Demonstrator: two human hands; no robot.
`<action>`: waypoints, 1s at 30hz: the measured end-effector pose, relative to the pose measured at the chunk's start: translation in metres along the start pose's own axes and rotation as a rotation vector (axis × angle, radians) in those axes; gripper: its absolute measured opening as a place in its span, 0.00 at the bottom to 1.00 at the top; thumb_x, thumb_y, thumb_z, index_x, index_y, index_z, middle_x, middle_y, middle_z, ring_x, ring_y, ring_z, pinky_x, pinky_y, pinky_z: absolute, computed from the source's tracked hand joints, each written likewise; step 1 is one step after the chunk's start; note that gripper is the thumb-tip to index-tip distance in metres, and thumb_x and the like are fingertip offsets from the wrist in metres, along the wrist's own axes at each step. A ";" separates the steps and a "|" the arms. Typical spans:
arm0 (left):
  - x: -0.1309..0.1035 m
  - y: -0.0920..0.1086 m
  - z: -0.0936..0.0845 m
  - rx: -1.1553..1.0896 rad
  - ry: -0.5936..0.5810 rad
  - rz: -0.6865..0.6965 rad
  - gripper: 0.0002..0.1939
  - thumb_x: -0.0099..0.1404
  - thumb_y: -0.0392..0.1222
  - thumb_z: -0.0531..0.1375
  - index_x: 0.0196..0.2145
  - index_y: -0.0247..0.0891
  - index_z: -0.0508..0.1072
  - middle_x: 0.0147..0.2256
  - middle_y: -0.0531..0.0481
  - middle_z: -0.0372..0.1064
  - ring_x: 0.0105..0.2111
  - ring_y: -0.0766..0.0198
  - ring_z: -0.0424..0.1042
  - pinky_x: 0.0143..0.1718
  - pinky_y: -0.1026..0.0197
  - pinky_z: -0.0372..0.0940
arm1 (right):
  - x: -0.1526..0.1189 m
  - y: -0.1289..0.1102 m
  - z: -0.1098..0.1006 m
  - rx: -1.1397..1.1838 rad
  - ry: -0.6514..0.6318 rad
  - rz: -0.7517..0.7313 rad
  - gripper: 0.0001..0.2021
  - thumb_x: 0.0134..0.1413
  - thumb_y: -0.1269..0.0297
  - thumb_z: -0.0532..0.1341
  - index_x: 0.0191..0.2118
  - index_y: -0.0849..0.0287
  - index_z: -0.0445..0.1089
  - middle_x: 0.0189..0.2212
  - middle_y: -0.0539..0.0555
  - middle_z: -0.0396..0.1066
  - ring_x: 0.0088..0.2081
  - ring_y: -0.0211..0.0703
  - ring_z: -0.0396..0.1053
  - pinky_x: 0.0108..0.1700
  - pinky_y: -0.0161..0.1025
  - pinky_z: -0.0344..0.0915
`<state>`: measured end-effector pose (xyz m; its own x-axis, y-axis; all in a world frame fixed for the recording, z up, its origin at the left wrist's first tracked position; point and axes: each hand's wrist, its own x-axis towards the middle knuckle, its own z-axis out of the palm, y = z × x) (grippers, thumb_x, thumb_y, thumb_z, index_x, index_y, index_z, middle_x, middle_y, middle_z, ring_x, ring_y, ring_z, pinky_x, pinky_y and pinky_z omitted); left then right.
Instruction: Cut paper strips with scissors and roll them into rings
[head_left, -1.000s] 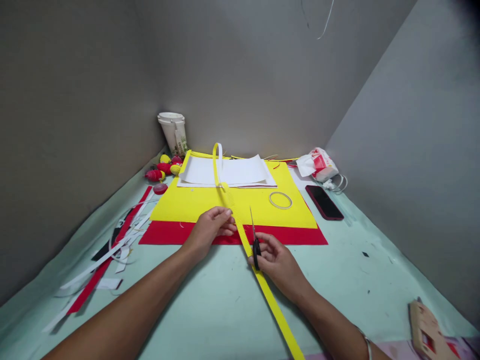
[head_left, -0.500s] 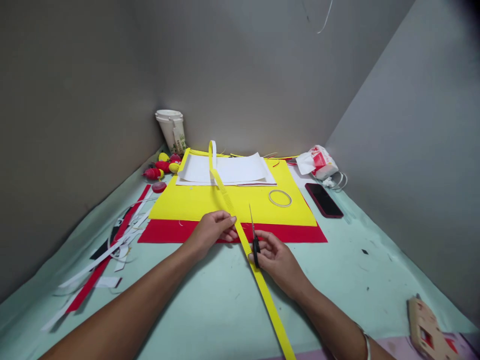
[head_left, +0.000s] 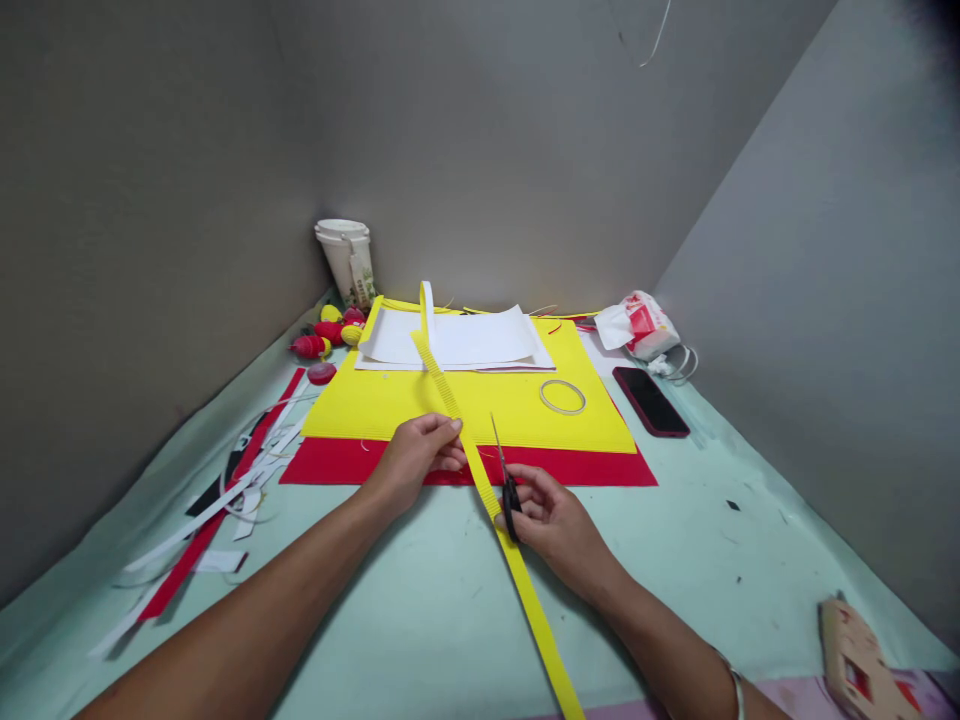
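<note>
A long yellow paper strip runs from the near edge up to the back, where it curls over and shows a white underside. Its upper stretch has fine crosswise cuts along it. My left hand pinches the strip between thumb and fingers near the middle. In my right hand is a pair of black-handled scissors, blades pointing up and away, close to the strip's right edge. My right fingertips also touch the strip below. Under both hands lie a yellow sheet and a red sheet.
White paper and a tape ring rest on the yellow sheet. Left are red and white strips, small red-yellow coils and a paper cup. Right are a phone, a tissue pack and a beige tool.
My left hand has moved slightly left with the strip, and the strip's cut part leans further left. The scissors have tilted a little left in my right hand.
</note>
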<state>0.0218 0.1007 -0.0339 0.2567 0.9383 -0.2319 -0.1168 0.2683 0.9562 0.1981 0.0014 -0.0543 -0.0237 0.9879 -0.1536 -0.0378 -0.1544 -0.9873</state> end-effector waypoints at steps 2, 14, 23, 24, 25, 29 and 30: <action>-0.002 -0.001 0.003 -0.002 -0.014 -0.004 0.12 0.56 0.45 0.65 0.28 0.34 0.69 0.23 0.50 0.71 0.22 0.68 0.71 0.23 0.68 0.66 | 0.000 0.000 0.001 0.005 0.009 -0.007 0.26 0.40 0.69 0.67 0.50 0.59 0.66 0.29 0.48 0.68 0.31 0.36 0.68 0.34 0.34 0.65; -0.008 -0.006 0.009 0.120 -0.219 -0.047 0.13 0.53 0.45 0.67 0.31 0.34 0.72 0.29 0.48 0.72 0.27 0.65 0.72 0.28 0.63 0.69 | 0.001 -0.002 0.001 0.074 0.035 0.023 0.26 0.39 0.68 0.67 0.49 0.58 0.64 0.29 0.47 0.68 0.31 0.39 0.70 0.32 0.35 0.67; -0.006 -0.008 0.009 0.058 -0.169 -0.042 0.13 0.48 0.39 0.69 0.33 0.33 0.74 0.31 0.48 0.73 0.31 0.64 0.72 0.32 0.63 0.69 | -0.001 -0.001 0.004 -0.024 0.016 -0.037 0.25 0.41 0.72 0.64 0.50 0.59 0.65 0.30 0.47 0.69 0.31 0.35 0.69 0.35 0.33 0.67; -0.005 -0.008 0.009 0.042 -0.152 -0.030 0.14 0.49 0.39 0.69 0.33 0.33 0.74 0.32 0.48 0.73 0.31 0.64 0.72 0.31 0.64 0.69 | -0.001 0.000 0.004 -0.039 0.007 -0.043 0.25 0.41 0.72 0.64 0.50 0.58 0.65 0.30 0.47 0.68 0.31 0.36 0.69 0.35 0.34 0.67; -0.004 -0.008 0.008 0.024 -0.138 -0.020 0.15 0.49 0.40 0.69 0.34 0.34 0.74 0.33 0.48 0.73 0.30 0.65 0.72 0.31 0.65 0.68 | -0.002 0.001 0.005 -0.049 -0.001 -0.047 0.25 0.42 0.73 0.63 0.50 0.58 0.65 0.31 0.48 0.68 0.32 0.36 0.70 0.36 0.34 0.68; -0.002 -0.006 0.006 -0.044 -0.127 -0.012 0.15 0.50 0.42 0.69 0.33 0.33 0.73 0.32 0.49 0.72 0.27 0.70 0.69 0.31 0.67 0.67 | -0.002 0.004 0.005 -0.053 -0.020 -0.062 0.26 0.42 0.73 0.62 0.51 0.58 0.65 0.32 0.48 0.68 0.34 0.37 0.70 0.37 0.35 0.68; -0.002 -0.006 0.006 -0.046 -0.139 -0.014 0.15 0.50 0.43 0.69 0.33 0.33 0.72 0.32 0.50 0.72 0.27 0.70 0.69 0.32 0.67 0.67 | -0.002 0.004 0.004 -0.047 -0.015 -0.066 0.25 0.42 0.73 0.62 0.51 0.58 0.65 0.32 0.48 0.68 0.34 0.36 0.70 0.37 0.34 0.68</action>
<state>0.0275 0.0960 -0.0380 0.3883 0.8960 -0.2155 -0.1553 0.2942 0.9430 0.1938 -0.0007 -0.0573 -0.0375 0.9955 -0.0874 0.0068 -0.0873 -0.9962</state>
